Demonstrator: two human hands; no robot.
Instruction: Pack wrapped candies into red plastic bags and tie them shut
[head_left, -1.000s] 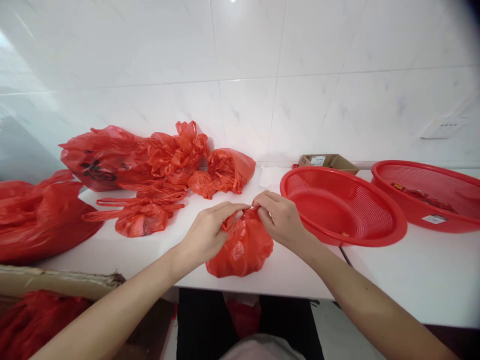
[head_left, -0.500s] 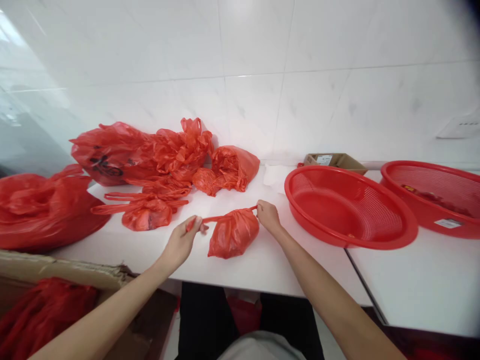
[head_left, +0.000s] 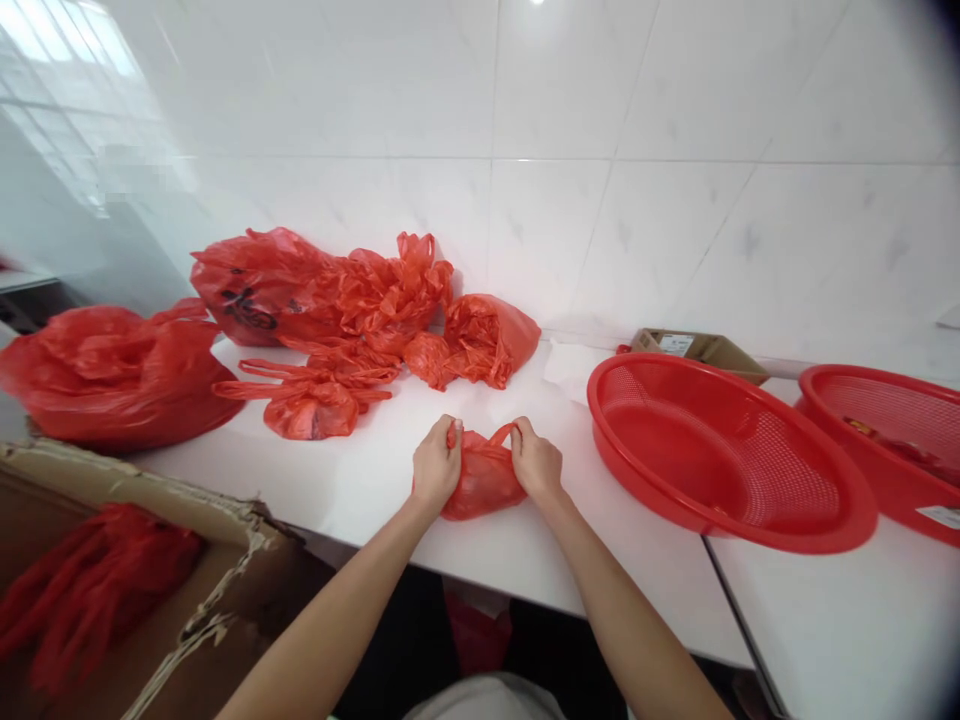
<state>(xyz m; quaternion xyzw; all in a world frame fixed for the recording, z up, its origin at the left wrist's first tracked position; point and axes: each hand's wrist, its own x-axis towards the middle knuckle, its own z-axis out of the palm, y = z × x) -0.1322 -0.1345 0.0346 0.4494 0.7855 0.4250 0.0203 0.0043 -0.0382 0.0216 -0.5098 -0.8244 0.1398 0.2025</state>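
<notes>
Now closer together than half a second ago: left hand [head_left: 437,467] and right hand [head_left: 538,460], each pinching an end of the small, translucent red plastic bag [head_left: 484,484] on the white tabletop [head_left: 360,492]; pull seemingly eased.

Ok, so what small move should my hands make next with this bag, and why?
I'd probably ease both hands apart: your left hand and right hand pinch the bag at opposite sides of its top, and the strap at the right fingers arches and looks slack.
</notes>
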